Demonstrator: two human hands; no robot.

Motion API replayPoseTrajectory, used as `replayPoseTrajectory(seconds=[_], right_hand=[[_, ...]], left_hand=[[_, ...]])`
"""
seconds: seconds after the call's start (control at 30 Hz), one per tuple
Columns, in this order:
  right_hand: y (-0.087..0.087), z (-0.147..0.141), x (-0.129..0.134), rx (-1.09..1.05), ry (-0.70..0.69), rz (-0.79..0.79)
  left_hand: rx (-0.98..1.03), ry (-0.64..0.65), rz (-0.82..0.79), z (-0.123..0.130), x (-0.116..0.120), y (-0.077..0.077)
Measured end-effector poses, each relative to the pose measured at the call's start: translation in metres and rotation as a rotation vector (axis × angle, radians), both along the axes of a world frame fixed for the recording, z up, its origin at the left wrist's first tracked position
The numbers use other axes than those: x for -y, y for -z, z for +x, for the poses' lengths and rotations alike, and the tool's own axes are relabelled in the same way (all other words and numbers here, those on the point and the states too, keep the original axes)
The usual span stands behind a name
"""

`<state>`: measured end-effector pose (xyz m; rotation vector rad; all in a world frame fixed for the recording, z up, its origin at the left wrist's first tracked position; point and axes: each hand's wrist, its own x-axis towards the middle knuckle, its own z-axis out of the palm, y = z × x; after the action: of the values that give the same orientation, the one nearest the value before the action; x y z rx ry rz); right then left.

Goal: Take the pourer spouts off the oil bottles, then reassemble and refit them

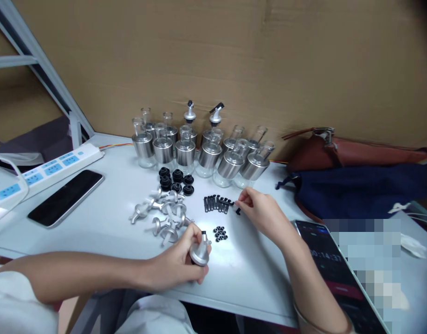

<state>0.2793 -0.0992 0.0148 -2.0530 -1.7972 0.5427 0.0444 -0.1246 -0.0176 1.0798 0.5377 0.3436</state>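
Observation:
My left hand (175, 264) is closed around a silver bottle pourer (200, 253) near the table's front edge. The pourer's spout points up and has a black tip. My right hand (260, 208) pinches a small black flap (229, 202) at the right end of a row of similar black flaps (210, 204). Between the hands lies a cluster of small black caps (220, 233). Loose silver pourer tops (170, 211) are heaped beyond my left hand, with several ribbed black stoppers (177, 175) just behind them.
Glass bottles with metal sleeves (185, 152) stand across the back; two carry pourers. At the left are a power strip (60, 164) and a dark phone (66, 198). A phone with a timer (333, 260), a navy cloth bag (359, 192) and a brown bag (366, 153) are at right.

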Motion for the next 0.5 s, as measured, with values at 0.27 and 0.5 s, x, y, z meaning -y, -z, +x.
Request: replayPoseTrajectory(seconds=[0.27,0.5], right_hand=[[0.006,-0.005,0.003,-0.025,-0.117,-0.039],[0.000,0.005,0.007,-0.093,-0.176,-0.078]], left_hand=[[0.039,-0.015,-0.023,0.002,-0.002,-0.002],[0.028,-0.014,-0.029,-0.001,-0.003,-0.002]])
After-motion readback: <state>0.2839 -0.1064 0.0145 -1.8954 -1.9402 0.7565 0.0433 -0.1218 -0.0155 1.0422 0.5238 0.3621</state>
